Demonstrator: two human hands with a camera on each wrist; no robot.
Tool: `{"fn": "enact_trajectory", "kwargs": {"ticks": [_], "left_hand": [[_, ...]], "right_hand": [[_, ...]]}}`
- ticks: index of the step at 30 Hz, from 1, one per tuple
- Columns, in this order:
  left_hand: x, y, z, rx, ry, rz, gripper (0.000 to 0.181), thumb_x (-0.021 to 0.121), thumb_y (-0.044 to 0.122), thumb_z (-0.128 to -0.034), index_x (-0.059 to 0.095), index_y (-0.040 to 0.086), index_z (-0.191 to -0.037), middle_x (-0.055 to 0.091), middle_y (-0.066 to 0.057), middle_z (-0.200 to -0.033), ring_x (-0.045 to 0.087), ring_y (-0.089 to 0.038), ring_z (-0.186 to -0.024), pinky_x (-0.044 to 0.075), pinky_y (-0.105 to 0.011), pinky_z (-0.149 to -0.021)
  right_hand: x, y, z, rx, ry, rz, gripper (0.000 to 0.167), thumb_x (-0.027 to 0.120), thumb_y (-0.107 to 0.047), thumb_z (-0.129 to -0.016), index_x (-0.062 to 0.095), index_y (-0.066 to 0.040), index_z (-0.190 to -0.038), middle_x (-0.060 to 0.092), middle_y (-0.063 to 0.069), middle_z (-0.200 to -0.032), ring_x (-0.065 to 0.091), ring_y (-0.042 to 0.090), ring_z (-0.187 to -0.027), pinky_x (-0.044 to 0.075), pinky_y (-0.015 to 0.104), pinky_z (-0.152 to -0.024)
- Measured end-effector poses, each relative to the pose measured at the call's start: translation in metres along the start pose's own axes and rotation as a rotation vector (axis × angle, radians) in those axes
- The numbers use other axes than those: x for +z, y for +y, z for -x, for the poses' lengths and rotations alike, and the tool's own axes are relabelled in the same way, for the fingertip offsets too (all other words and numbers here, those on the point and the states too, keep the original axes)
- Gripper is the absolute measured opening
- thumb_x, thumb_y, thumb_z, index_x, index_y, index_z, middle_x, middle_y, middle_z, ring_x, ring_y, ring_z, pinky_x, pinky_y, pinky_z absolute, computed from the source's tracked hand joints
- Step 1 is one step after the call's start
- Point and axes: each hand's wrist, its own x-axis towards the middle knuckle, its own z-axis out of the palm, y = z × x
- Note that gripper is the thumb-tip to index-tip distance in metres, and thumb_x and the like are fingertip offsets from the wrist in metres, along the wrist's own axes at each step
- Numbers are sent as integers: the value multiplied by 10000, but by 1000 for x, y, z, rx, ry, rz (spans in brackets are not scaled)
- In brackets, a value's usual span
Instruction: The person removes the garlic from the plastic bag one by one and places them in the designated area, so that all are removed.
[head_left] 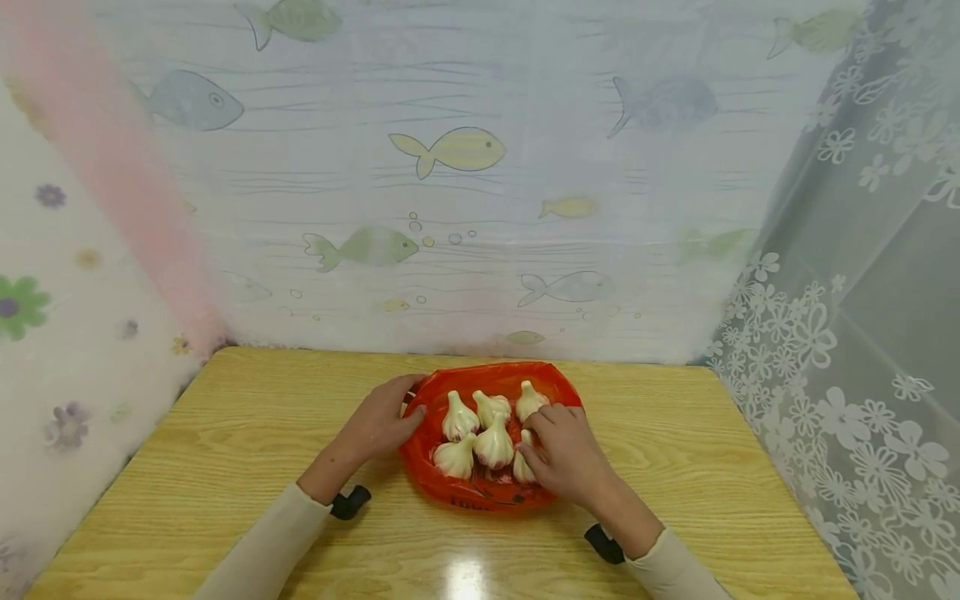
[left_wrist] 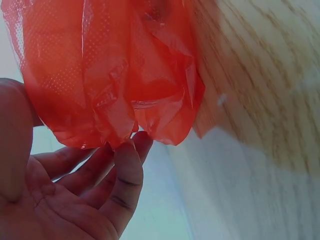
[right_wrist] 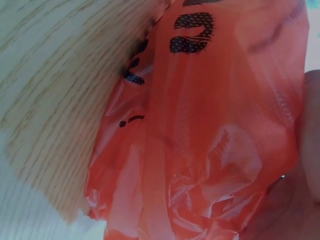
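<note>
Plainly, the bag [head_left: 480,379] is open: its red plastic mouth is spread wide on the table [head_left: 675,458], with its rim standing up around the bulbs [head_left: 495,446]. Six garlic bulbs show inside, close together, so that much looks done. None of these is lifted clear of the bag, and the mouth is neither gathered nor tied.

The left hand [head_left: 386,421] grips the bag at its left side, thumb over the rim and the other fingers outside; the left wrist view shows those fingers bent against the plastic. The right hand [head_left: 566,450] reaches over the right rim, fingers bent, with its thumb against the lower right bulb [head_left: 522,471] and its fingertips near the upper right bulb [head_left: 529,400]. Whether it pinches a bulb or merely touches, I cannot tell; the right wrist view is mostly filled by the bag's outer wall and its dark lettering.

My judgement is that the work sits midway: the bag is opened and steadied, while handling of the bulbs seems unfinished.
</note>
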Motion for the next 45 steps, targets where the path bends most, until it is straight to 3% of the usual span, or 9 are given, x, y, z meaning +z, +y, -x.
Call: {"fn": "enact_trajectory", "kwargs": {"ticks": [25, 32, 40, 45], "left_hand": [[2, 1, 0, -19, 4, 34, 481, 657, 118, -1024, 560, 38, -1488, 672, -106, -1364, 661, -289, -1175, 630, -426, -920], [3, 0, 0, -20, 5, 40, 471, 656, 109, -1024, 563, 30, -1479, 664, -115, -1369, 659, -291, -1174, 636, -417, -903], [3, -1, -1, 8, 13, 41, 452, 651, 97, -1020, 579, 17, -1459, 672, -121, -1345, 668, -296, -1155, 630, -429, -911], [3, -1, -1, 2, 11, 39, 454, 648, 95, -1021, 576, 19, -1462, 670, -121, -1350, 667, -298, -1162, 631, -428, -912]], "right_hand": [[-9, -6, -4, 81, -72, -145, 161, 820, -140, -924, 664, -132, -966, 658, -34, -932, 623, 200, -932, 461, 443, -867], [-13, -4, -7, 98, -47, -210, 144, 804, -98, -938, 667, -129, -971, 645, -50, -902, 618, 192, -910, 455, 451, -873], [-16, 0, -13, 44, 34, -249, 172, 820, -75, -910, 660, -123, -946, 622, -44, -858, 566, 142, -827, 453, 435, -839], [-24, 2, -16, 50, 39, -288, 144, 804, -78, -925, 671, -121, -960, 626, -53, -870, 546, 137, -805, 425, 432, -845]]}}
